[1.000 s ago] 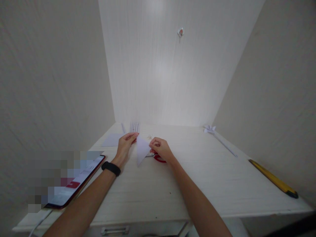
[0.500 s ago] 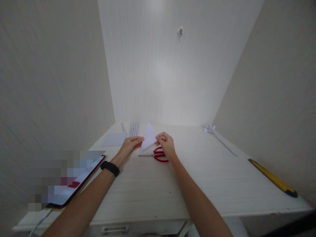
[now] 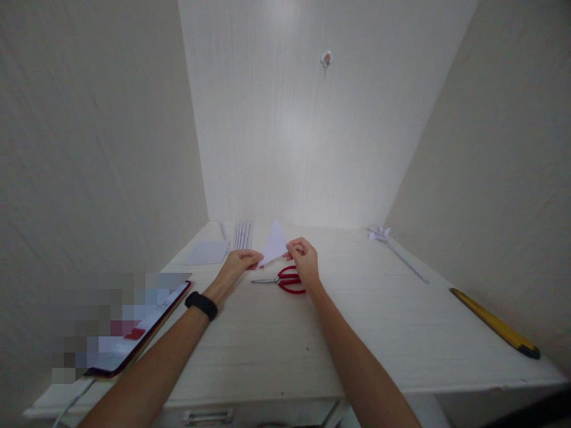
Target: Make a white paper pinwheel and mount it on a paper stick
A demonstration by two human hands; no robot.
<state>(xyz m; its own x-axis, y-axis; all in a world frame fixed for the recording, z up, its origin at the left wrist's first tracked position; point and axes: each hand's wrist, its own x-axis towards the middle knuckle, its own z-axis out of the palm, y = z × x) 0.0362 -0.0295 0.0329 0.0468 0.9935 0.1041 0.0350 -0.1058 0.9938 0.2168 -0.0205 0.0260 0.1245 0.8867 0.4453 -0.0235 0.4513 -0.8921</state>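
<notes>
Pinching a white paper triangle (image 3: 274, 245) at frame centre, the left hand (image 3: 238, 266) and right hand (image 3: 304, 261) held it above red scissors (image 3: 285, 280).

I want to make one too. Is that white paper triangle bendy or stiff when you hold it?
Probably bendy and very light: the paper triangle is thin, and the left hand and right hand hold it up by fingertip pinches at its lower edge. Its point stands upright, so the folds likely stiffen it a little.

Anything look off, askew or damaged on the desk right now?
Nothing stands out. Both hands, left hand and right hand, hold the folded white paper above the red scissors, which lie flat and closed on the desk.
</notes>
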